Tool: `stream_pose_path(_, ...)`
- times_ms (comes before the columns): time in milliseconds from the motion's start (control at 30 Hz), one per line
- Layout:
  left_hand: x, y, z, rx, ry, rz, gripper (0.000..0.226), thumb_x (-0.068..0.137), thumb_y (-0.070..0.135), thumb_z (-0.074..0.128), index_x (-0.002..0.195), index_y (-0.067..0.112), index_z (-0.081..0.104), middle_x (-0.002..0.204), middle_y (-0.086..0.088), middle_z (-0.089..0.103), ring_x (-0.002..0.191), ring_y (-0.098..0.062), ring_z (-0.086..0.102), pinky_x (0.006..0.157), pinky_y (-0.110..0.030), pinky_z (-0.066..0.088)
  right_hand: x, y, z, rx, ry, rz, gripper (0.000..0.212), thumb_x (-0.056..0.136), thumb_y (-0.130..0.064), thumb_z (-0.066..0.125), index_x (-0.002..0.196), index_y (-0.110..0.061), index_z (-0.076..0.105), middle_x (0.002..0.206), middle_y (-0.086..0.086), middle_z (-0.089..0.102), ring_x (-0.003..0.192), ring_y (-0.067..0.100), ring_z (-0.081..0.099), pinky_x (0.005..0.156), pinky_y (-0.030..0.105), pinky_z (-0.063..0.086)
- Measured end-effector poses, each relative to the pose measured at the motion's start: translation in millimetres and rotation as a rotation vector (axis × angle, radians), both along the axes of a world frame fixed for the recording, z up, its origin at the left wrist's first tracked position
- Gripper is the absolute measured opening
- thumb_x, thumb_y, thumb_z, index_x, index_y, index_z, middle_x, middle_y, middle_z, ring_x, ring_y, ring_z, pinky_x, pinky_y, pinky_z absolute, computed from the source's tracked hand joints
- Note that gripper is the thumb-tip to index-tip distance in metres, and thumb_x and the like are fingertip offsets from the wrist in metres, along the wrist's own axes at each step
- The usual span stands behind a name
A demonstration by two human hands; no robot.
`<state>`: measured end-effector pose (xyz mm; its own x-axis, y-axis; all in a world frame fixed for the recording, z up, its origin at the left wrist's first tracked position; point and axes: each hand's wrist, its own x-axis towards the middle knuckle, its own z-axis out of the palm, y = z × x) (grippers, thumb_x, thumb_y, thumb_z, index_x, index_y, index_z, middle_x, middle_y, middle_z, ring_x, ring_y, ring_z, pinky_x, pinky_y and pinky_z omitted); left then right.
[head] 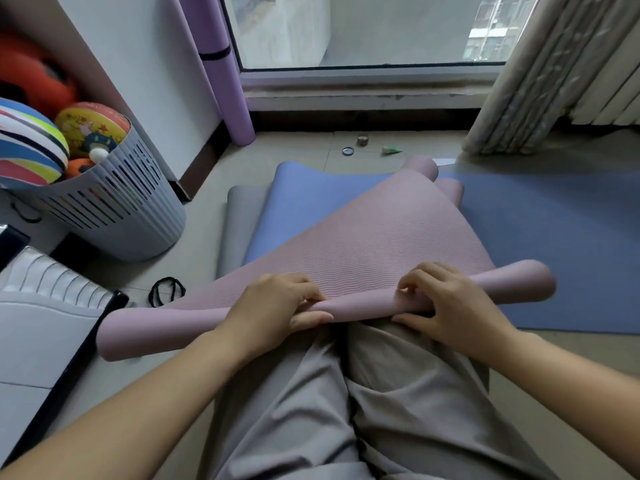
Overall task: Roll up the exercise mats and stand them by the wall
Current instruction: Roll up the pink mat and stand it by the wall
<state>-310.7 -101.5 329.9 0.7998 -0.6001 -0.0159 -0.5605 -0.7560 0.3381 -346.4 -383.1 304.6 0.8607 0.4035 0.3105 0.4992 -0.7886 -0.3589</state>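
Gripping pink mat (363,244): left hand (277,306); right hand (446,306)

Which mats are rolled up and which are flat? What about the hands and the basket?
Pink ribbed foam mat: near end rolled, the rest flat, far end curled.
Blue foam mat: flat, under the pink one.
Grey mat: flat, beneath the blue.
Purple foam mat: rolled, strapped, upright by the window.
Left hand: grips the pink roll.
Right hand: grips the pink roll.
Grey slotted plastic basket: upright, full of balls.

Beige floor (214,168): grey mat (239,220), blue mat (554,254), slatted basket (114,216), black bands (166,291); purple rolled mat (228,81) upright
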Motion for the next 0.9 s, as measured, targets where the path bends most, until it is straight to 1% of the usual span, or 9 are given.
stream_pose_path(133,2.1,-7.6,2.0,0.136,-0.11,0.006,0.067,0.079,0.068,0.017,0.104,0.032,0.068,0.096,0.009,0.068,0.092,-0.02,0.058,0.08,-0.033,0.044,15.0,-1.3,24.3,-0.023,0.249,-0.074,0.028,0.077,-0.047,0.073,0.093,-0.024,0.069,0.089,-0.014,0.061,0.081,0.007,0.056,0.072,0.023,0.04)
stream_pose_path(233,-8.7,-11.9,-2.1,0.103,-0.288,0.082,0.041,0.082,0.049,0.047,0.109,0.025,0.067,0.077,0.002,0.069,0.069,-0.027,0.063,0.056,-0.033,0.052,35.8,0.2,38.3,-0.078,0.438,-0.039,0.023,0.082,-0.048,0.068,0.09,-0.027,0.07,0.081,-0.017,0.062,0.077,0.003,0.055,0.07,0.018,0.04)
stream_pose_path(333,-15.2,-5.0,-9.9,0.07,-0.372,0.051,0.033,0.086,0.046,0.043,0.111,0.028,0.053,0.091,0.002,0.065,0.069,-0.024,0.059,0.049,-0.03,0.049,53.6,-1.4,49.5,-0.086,0.693,-0.023,0.019,0.084,-0.048,0.065,0.085,-0.03,0.071,0.079,-0.018,0.067,0.076,-0.002,0.059,0.068,0.015,0.043)
stream_pose_path(433,-9.3,1.5,-8.2,0.114,-0.297,0.05,0.031,0.089,0.048,0.036,0.106,0.029,0.053,0.091,0.003,0.063,0.071,-0.025,0.061,0.05,-0.032,0.05,70.1,-2.1,53.0,-0.089,0.935,-0.023,0.018,0.085,-0.049,0.065,0.085,-0.033,0.073,0.084,-0.019,0.07,0.076,-0.007,0.059,0.072,0.013,0.043)
stream_pose_path(500,-1.9,-0.9,-3.5,0.131,-0.185,0.076,0.043,0.089,0.051,0.029,0.11,0.028,0.059,0.098,0.002,0.065,0.081,-0.029,0.064,0.062,-0.036,0.053,79.4,0.0,51.5,-0.078,0.987,-0.042,0.018,0.083,-0.049,0.067,0.084,-0.032,0.073,0.084,-0.018,0.07,0.078,-0.004,0.058,0.074,0.015,0.042)
stream_pose_path(633,20.1,2.5,1.1,0.171,0.067,0.152,0.038,0.099,0.049,0.032,0.127,0.034,0.053,0.125,0.006,0.049,0.112,-0.02,0.054,0.087,-0.032,0.041,75.8,6.1,40.7,0.087,0.793,-0.099,0.021,0.077,-0.041,0.075,0.08,-0.025,0.062,0.079,-0.014,0.062,0.07,0.001,0.053,0.069,0.019,0.04)
stream_pose_path(733,33.3,3.6,4.3,0.118,0.243,0.162,0.032,0.099,0.044,0.04,0.126,0.037,0.055,0.115,0.005,0.04,0.115,-0.018,0.048,0.099,-0.034,0.038,51.3,12.4,18.5,0.21,0.27,-0.082,0.016,0.083,-0.028,0.072,0.076,-0.021,0.059,0.08,-0.012,0.057,0.073,0.007,0.051,0.071,0.026,0.04)
stream_pose_path(833,41.3,2.2,5.2,0.173,0.304,0.176,0.032,0.099,0.045,0.039,0.126,0.039,0.056,0.109,0.004,0.034,0.116,-0.02,0.039,0.105,-0.033,0.029,30.6,13.2,-2.9,0.089,-0.202,-0.071,0.022,0.091,-0.026,0.056,0.087,-0.011,0.072,0.09,0.0,0.067,0.084,0.022,0.056,0.083,0.037,0.046)
stream_pose_path(900,43.0,0.5,7.8,0.209,0.281,0.181,0.034,0.101,0.046,0.035,0.128,0.04,0.055,0.109,0.004,0.036,0.118,-0.022,0.04,0.103,-0.033,0.028,25.5,10.4,-3.2,-0.04,-0.245,-0.097,0.028,0.089,-0.028,0.054,0.099,-0.012,0.074,0.1,0.0,0.07,0.09,0.024,0.056,0.091,0.043,0.045)
